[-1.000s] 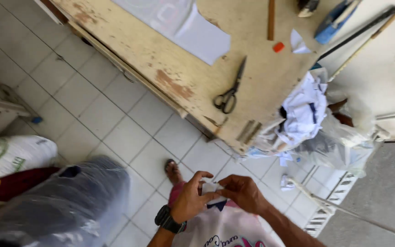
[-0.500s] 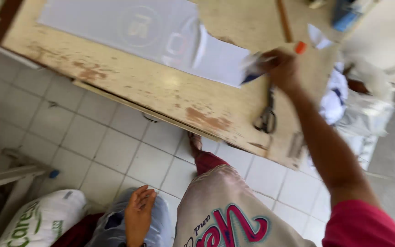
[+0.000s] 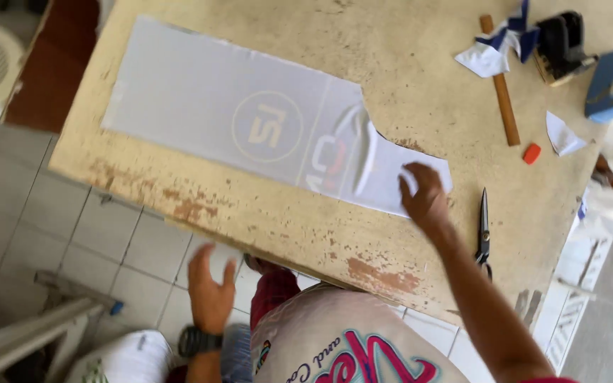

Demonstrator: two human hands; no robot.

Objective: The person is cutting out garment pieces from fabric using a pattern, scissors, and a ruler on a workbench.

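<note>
Pressing the near right end of a long translucent printed sheet (image 3: 250,124) flat on the worn worktable (image 3: 420,64), the right hand (image 3: 426,198) rests fingers together on it. Left hand (image 3: 209,291) hangs below, fingers spread, empty. Scissors (image 3: 483,230) lie just beside; smoothing or repositioning seems underway.

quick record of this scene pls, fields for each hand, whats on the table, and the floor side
right hand: right hand pressed flat on the near end of the translucent sheet, fingers spread
left hand: left hand held open below the table edge, touching nothing, wristwatch on the wrist
sheet: lies flat along the worn table, printed shapes showing through
beside right hand: scissors, lying apart from the sheet
far side: wooden ruler, small orange piece, paper scraps
floor side: pale tiles
</note>
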